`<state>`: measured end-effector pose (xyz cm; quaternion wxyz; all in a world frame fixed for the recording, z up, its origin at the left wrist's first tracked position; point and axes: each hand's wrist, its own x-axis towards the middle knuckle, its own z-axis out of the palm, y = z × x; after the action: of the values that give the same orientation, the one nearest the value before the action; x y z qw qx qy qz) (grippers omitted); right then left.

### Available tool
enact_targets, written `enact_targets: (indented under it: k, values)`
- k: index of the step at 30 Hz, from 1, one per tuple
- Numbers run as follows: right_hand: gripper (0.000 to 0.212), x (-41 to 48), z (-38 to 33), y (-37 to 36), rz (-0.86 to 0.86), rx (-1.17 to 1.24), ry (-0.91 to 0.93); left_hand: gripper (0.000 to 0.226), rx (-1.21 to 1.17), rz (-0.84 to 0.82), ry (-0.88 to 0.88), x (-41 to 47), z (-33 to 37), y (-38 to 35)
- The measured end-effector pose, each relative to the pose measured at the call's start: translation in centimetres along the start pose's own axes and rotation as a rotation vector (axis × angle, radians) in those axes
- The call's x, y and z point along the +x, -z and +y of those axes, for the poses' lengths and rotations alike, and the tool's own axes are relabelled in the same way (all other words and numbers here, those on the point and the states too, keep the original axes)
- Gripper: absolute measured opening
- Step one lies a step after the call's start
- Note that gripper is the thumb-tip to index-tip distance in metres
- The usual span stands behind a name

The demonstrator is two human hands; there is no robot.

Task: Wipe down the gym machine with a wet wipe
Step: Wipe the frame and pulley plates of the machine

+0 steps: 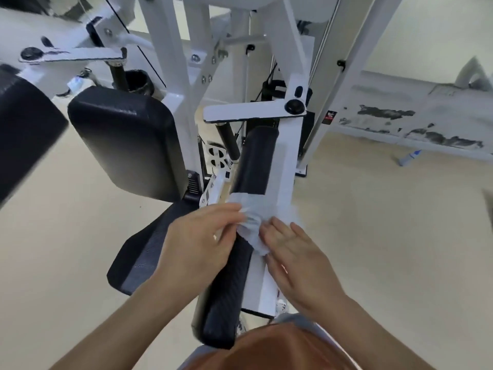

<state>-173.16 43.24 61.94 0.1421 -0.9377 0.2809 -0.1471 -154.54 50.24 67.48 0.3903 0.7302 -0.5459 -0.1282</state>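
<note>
Pinches the wet wipe (250, 228) with the left grip (197, 244), bunched on the long black pad (253, 161). Lays the right grip (296, 260) flat, fingers straight, touching the wipe's other side. Probably needs wiping along the pad's long way, straight out from the body.

The one view looks from the person's head, forward and steeply down along their own body. An orange shirt (266, 351) fills the bottom edge, and both bare forearms run up from it. The camera sits close, so the left hand (202, 236), the right hand (296, 252) and the crumpled pale wet wipe (252, 228) lie just below centre on the long black textured pad (252, 166). The wide lens also takes in the white steel gym machine frame (170, 49) above and the beige floor (66, 236) at either side.
</note>
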Motion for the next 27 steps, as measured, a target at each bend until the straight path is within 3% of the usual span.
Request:
enact_targets:
  k: [3,5,7,9,11,14,17,19,22,25,27]
  values:
    - [0.066,2.2,2.9,1.1,-0.096,-0.057,-0.123,0.027,0.196,-0.190,-0.299,1.4,1.2,-1.8]
    - [0.080,4.9,5.5,1.4,-0.197,-0.063,-0.302,0.039,0.385,-0.309,-0.357,2.5,1.2,-2.8]
    - [0.081,7.1,7.2,1.5,-0.189,0.081,-0.448,0.047,0.474,-0.383,-0.364,4.0,0.9,-3.5]
    - [0.061,7.8,7.1,1.7,-0.071,0.276,-0.528,0.050,0.449,-0.390,-0.335,5.4,0.9,-3.9]
    - [0.054,7.6,5.7,1.9,0.061,0.385,-0.525,0.043,0.371,-0.321,-0.311,6.0,0.9,-4.1]
    - [0.042,8.3,3.8,2.0,0.122,0.416,-0.486,0.032,0.198,-0.214,-0.297,5.5,1.2,-3.9]
    - [0.022,10.1,2.9,2.0,0.268,0.464,-0.642,0.031,-0.010,-0.147,-0.235,4.2,1.7,-3.5]
    - [0.024,10.9,2.6,1.8,0.319,0.488,-0.692,0.030,-0.085,-0.124,-0.215,3.7,1.7,-3.2]
    - [0.042,11.4,2.8,1.0,0.118,0.225,-0.565,0.034,-0.137,-0.055,-0.207,3.2,1.6,-2.9]
    - [0.056,9.9,2.6,0.9,-0.157,0.021,-0.548,0.039,-0.030,0.035,-0.074,3.4,1.2,-3.1]
    - [0.058,7.0,0.8,0.3,-0.196,-0.039,-0.504,0.041,0.039,0.033,-0.022,3.6,0.9,-3.5]
